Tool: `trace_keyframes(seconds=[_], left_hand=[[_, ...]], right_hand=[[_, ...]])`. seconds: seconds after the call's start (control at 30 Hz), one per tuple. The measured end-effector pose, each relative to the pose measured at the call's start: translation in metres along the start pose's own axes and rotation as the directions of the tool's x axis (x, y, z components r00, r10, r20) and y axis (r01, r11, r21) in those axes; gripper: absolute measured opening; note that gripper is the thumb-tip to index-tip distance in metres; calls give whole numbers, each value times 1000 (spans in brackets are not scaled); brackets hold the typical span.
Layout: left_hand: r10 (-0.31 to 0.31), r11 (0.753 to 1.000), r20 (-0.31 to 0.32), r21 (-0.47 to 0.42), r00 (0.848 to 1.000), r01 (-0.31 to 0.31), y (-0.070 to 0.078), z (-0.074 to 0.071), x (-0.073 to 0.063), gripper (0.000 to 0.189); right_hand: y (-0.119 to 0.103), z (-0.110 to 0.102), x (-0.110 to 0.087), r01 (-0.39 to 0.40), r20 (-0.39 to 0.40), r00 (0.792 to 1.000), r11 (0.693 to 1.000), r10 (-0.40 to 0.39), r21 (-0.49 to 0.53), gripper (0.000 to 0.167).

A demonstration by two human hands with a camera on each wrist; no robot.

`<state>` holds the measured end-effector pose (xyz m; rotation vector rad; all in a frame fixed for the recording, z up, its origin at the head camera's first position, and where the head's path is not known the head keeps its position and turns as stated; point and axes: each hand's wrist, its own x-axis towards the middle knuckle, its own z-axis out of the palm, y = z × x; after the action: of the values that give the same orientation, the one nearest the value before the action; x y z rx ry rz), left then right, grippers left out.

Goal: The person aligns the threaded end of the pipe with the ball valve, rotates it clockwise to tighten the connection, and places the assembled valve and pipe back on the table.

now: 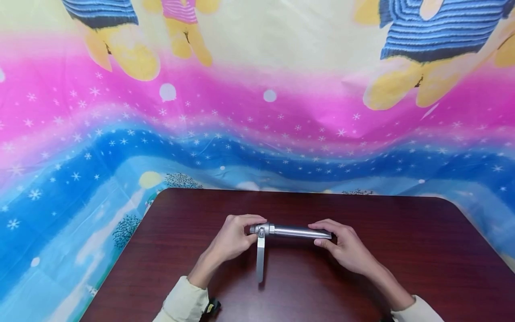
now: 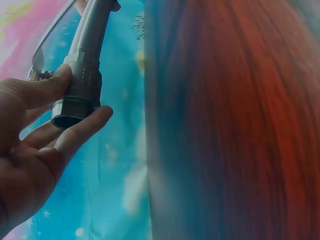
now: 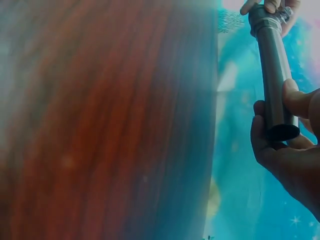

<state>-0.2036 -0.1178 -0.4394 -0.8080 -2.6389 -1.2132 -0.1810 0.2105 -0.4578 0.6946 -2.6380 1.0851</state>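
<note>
A metal ball valve (image 1: 263, 229) is joined to a straight metal pipe (image 1: 293, 231), both raised level over the table in the head view. The person's left hand (image 1: 231, 237) grips the valve end between thumb and fingers. At the opposite end, the right hand (image 1: 349, 246) holds the pipe, thumb on the near side. From the valve a flat lever handle (image 1: 260, 261) points down toward the person. The valve's open hexagonal end (image 2: 65, 120) shows in the left wrist view. In the right wrist view the pipe (image 3: 272, 70) shows its dark open end.
A dark red-brown wooden table (image 1: 297, 295) with rounded far corners lies beneath the hands. Behind it and at its sides hangs a colourful printed cloth (image 1: 249, 103). A small dark object (image 1: 213, 306) shows by the left cuff.
</note>
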Motion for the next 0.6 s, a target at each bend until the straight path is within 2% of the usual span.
trace_keyframes(seconds=[0.3, 0.6], left_hand=[[5, 996, 112, 92, 994, -15, -9, 2, 0, 45], [19, 988, 165, 149, 986, -44, -10, 5, 2, 45]], right_hand=[[5, 3, 2, -32, 84, 996, 999, 30, 24, 35], [9, 5, 3, -44, 164, 986, 998, 38, 32, 33]])
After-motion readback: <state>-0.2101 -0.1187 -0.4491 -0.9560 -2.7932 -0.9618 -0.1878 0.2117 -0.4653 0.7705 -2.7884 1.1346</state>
